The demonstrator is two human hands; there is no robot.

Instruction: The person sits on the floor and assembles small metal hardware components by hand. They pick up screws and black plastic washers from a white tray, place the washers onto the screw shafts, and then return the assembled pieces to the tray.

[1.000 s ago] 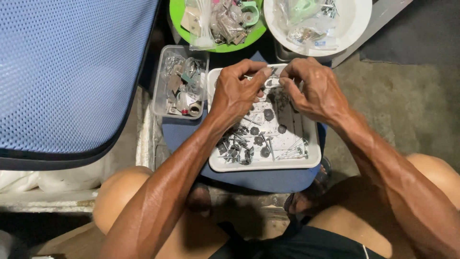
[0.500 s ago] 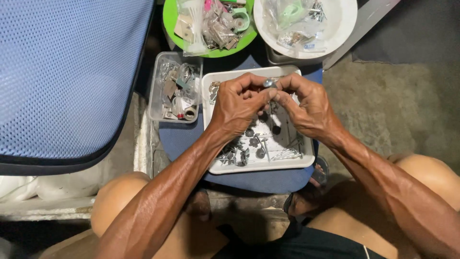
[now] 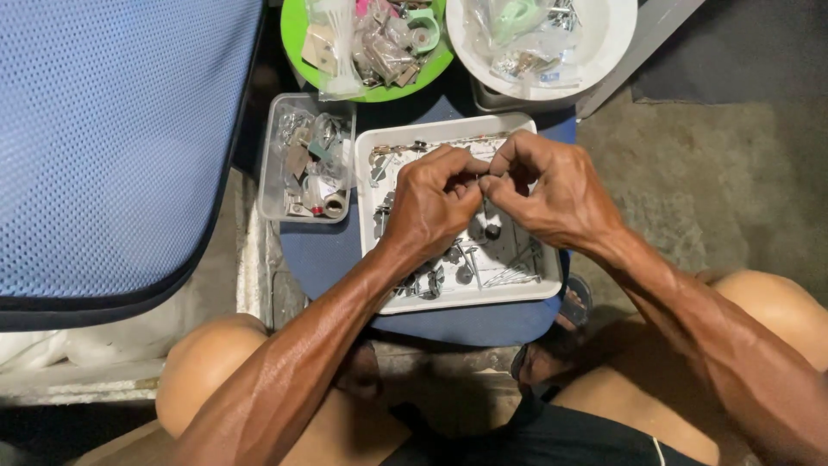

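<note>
Small metal piece [image 3: 479,180], thin and pin-like as far as I can tell, sits pinched between my fingertips just above the white tray [image 3: 457,299]. My left hand [image 3: 431,203] curls in from the left, thumb and forefinger closed on one end; my right hand [image 3: 543,185] meets it from the other side, fingers bunched and nipping the same piece. Both hands touch at the tips, knuckles up, so most of the piece is hidden and I cannot say exactly what shape it has.

To do this well, I judge I should keep both wrists low over the tray, so anything that slips drops among the loose metal parts [image 3: 470,267] rather than onto the floor. A light grip near the ends leaves the middle free and lets me see the joint. Small turns from the fingertips, not the wrist, seem safest with something this fine.

Left of the tray, just beside it, stands a clear plastic box [image 3: 274,185] of mixed bits. Beyond, a green plate [image 3: 293,43] and a white bowl [image 3: 617,34] hold bagged pieces. All rest on a blue stool top [image 3: 483,324] between my knees; a blue mesh chair seat [image 3: 112,138] lies far left.
</note>
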